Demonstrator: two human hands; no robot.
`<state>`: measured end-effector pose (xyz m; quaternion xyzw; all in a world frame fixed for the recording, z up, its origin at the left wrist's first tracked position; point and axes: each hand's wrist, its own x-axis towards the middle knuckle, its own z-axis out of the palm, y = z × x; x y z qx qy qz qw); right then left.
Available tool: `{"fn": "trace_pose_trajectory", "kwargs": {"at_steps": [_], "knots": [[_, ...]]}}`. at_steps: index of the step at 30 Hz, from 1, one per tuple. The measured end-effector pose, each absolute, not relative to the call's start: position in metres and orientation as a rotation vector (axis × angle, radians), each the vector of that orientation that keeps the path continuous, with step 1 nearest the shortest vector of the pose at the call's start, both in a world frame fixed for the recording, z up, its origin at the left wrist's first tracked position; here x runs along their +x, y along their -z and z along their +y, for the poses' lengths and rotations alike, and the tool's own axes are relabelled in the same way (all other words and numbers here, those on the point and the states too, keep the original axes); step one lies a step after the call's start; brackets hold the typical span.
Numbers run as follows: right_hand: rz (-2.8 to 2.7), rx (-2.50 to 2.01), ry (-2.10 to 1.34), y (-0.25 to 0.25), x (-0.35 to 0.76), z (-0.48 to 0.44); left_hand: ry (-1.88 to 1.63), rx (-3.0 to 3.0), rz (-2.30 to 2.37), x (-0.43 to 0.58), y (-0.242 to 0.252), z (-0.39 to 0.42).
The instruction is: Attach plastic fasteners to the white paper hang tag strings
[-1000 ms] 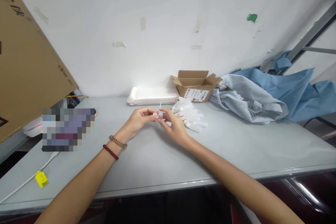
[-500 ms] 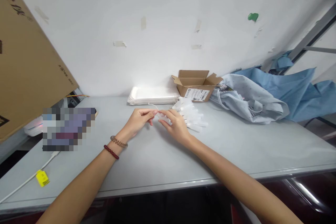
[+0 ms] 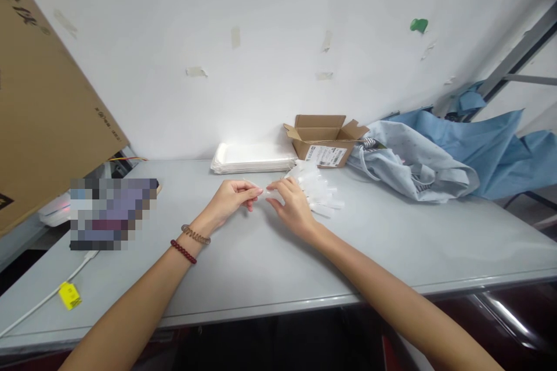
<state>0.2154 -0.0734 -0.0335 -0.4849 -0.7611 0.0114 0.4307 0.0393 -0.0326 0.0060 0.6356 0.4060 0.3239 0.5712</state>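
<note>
My left hand (image 3: 231, 198) and my right hand (image 3: 290, 204) meet above the middle of the grey table (image 3: 243, 266). Both pinch a small clear plastic piece (image 3: 264, 192) between their fingertips. What exactly the piece is I cannot make out. Just behind my right hand lies a pile of several similar clear plastic tubes (image 3: 317, 188). Two bead bracelets (image 3: 191, 242) circle my left wrist.
A stack of white trays (image 3: 252, 157) and an open cardboard box (image 3: 322, 139) stand by the wall. Blue cloth (image 3: 435, 156) is heaped at the right. A large cardboard sheet (image 3: 39, 110) leans at the left, with a white cable and yellow tag (image 3: 68, 295) near the front edge.
The small piece with its thin stem stood upright between my fingers; now it lies level between both pinches. My hands have shifted slightly towards the tube pile.
</note>
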Motion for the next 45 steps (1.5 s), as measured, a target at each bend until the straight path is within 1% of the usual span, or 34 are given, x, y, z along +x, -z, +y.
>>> {"fn": "trace_pose_trajectory", "kwargs": {"at_steps": [7, 10, 16, 18, 26, 35, 40, 45], "knots": [[-1.864, -1.197, -0.093, 0.037, 0.216, -0.073, -0.771, 1.596, 0.957, 0.038, -0.002, -0.030], [-1.780, -1.240, -0.233, 0.031, 0.214, -0.075, -0.780, 1.595, 0.937, 0.037, 0.000, -0.029], [-1.556, -1.347, -0.620, 0.020, 0.213, -0.078, -0.800, 1.550, 0.949, 0.038, -0.001, -0.031], [-1.512, -1.351, -0.680, 0.020, 0.213, -0.078, -0.810, 1.520, 0.935, 0.039, -0.002, -0.032], [-1.556, -1.319, -0.592, 0.024, 0.211, -0.077, -0.668, 1.547, 0.946, 0.040, -0.003, -0.034], [-1.539, -1.337, -0.665, 0.022, 0.213, -0.078, -0.657, 1.708, 0.884, 0.035, -0.005, -0.032], [-1.540, -1.312, -0.670, 0.023, 0.213, -0.077, -0.697, 1.674, 0.885, 0.036, -0.001, -0.031], [-1.567, -1.311, -0.634, 0.021, 0.211, -0.078, -0.637, 1.618, 0.914, 0.040, 0.000, -0.032]]}}
